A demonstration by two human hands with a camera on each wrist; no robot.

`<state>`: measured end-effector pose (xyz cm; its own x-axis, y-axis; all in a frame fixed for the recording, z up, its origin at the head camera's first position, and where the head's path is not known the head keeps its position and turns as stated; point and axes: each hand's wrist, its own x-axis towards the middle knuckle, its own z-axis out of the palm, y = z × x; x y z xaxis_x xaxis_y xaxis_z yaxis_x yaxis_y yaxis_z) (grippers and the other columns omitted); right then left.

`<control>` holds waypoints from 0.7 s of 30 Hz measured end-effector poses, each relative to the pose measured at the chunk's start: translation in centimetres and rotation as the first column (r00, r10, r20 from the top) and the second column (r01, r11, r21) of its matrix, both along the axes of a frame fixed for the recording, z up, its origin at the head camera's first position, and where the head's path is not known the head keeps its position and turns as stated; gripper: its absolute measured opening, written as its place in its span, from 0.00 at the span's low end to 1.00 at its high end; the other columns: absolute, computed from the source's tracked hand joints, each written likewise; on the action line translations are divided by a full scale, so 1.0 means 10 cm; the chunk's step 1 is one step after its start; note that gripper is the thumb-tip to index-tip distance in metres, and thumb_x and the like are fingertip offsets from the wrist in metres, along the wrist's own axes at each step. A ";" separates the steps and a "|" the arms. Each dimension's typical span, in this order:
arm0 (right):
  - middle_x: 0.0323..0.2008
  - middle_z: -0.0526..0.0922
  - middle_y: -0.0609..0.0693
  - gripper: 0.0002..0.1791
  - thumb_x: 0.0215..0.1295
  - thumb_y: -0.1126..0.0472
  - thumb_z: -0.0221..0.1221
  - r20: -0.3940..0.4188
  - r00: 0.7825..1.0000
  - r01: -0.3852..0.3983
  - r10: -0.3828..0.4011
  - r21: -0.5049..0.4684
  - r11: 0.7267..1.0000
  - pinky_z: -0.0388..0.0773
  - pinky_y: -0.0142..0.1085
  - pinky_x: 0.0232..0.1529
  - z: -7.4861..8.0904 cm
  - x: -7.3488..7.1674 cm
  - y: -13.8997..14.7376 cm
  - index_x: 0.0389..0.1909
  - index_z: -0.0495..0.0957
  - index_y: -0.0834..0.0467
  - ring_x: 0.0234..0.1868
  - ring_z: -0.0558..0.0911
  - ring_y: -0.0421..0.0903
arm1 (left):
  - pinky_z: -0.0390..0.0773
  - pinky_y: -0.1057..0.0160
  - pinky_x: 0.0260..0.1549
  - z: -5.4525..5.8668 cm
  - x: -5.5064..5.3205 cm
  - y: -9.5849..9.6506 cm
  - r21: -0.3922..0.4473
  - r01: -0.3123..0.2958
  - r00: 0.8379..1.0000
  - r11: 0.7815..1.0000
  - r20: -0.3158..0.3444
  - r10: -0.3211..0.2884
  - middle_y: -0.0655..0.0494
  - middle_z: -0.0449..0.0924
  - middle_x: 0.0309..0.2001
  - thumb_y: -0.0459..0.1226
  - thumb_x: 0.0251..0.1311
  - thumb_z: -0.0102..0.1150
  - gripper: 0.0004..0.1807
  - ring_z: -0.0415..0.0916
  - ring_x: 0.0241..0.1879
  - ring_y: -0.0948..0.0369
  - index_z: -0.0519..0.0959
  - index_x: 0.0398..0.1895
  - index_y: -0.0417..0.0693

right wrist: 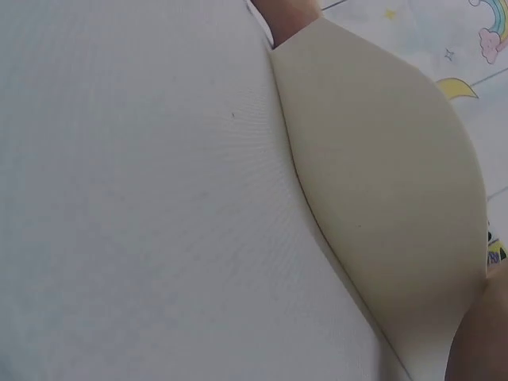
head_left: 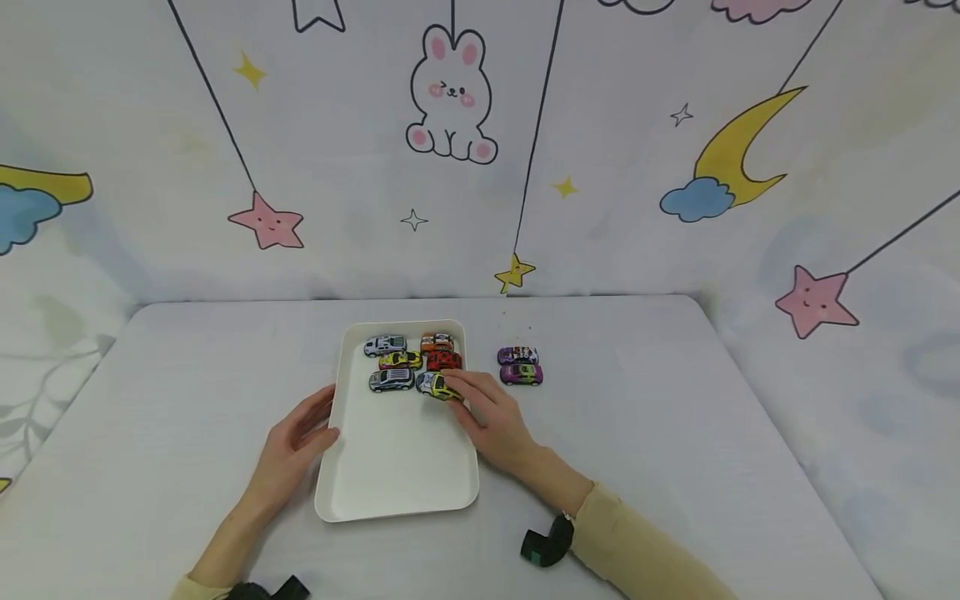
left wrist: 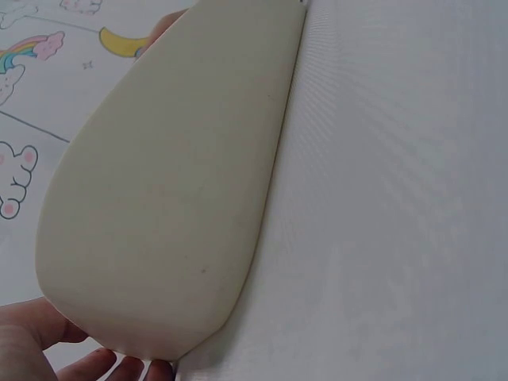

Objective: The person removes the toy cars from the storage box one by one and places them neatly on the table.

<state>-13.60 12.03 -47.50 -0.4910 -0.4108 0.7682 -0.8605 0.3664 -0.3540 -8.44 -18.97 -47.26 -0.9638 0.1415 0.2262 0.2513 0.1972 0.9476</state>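
Observation:
A white tray (head_left: pixel 397 467) lies on the table, with several small toy cars grouped in its far half. My left hand (head_left: pixel 296 442) holds the tray's left side, thumb at the rim; in the left wrist view its fingers (left wrist: pixel 87 367) show at the tray's edge. My right hand (head_left: pixel 498 417) reaches over the right rim and pinches a yellow toy car (head_left: pixel 433 385) at its right end. That car sits beside a silver car (head_left: pixel 392 380) and just nearer than a red car (head_left: pixel 444 360). Only a sliver of it shows in the right wrist view.
Farther back in the tray are a yellow-and-red car (head_left: pixel 401 360), a pale car (head_left: pixel 385 345) and an orange car (head_left: pixel 437 342). Two purple cars (head_left: pixel 519 374) stand on the white table (head_left: pixel 637 433) right of the tray. A patterned backdrop (head_left: pixel 600 167) rises behind.

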 end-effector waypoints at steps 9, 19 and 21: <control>0.56 0.82 0.58 0.23 0.58 0.75 0.65 0.014 0.996 0.090 -0.089 -0.082 0.992 0.79 0.37 0.59 0.00 0.04 0.11 0.56 0.79 0.67 0.55 0.81 0.52 | 0.74 0.79 0.55 -0.03 -0.01 0.04 0.008 0.017 1.000 1.000 0.000 -0.017 0.29 0.65 0.68 0.25 0.65 0.57 0.31 0.71 0.62 0.76 0.64 0.71 0.33; 0.55 0.83 0.57 0.24 0.57 0.78 0.64 0.071 0.984 0.167 -0.162 -0.082 0.982 0.74 0.35 0.65 -0.01 0.07 0.40 0.56 0.80 0.65 0.57 0.80 0.54 | 0.74 0.78 0.56 -0.05 -0.03 -0.03 -0.018 0.008 1.000 1.000 0.001 -0.008 0.28 0.65 0.68 0.25 0.66 0.57 0.31 0.70 0.62 0.76 0.63 0.71 0.31; 0.54 0.83 0.58 0.23 0.57 0.78 0.64 0.083 0.982 0.177 -0.171 -0.077 0.981 0.73 0.35 0.66 0.00 0.08 0.44 0.56 0.80 0.65 0.57 0.80 0.54 | 0.74 0.78 0.56 -0.06 -0.02 -0.04 -0.018 0.009 1.000 1.000 0.005 -0.009 0.28 0.65 0.68 0.25 0.66 0.57 0.31 0.70 0.62 0.76 0.63 0.72 0.32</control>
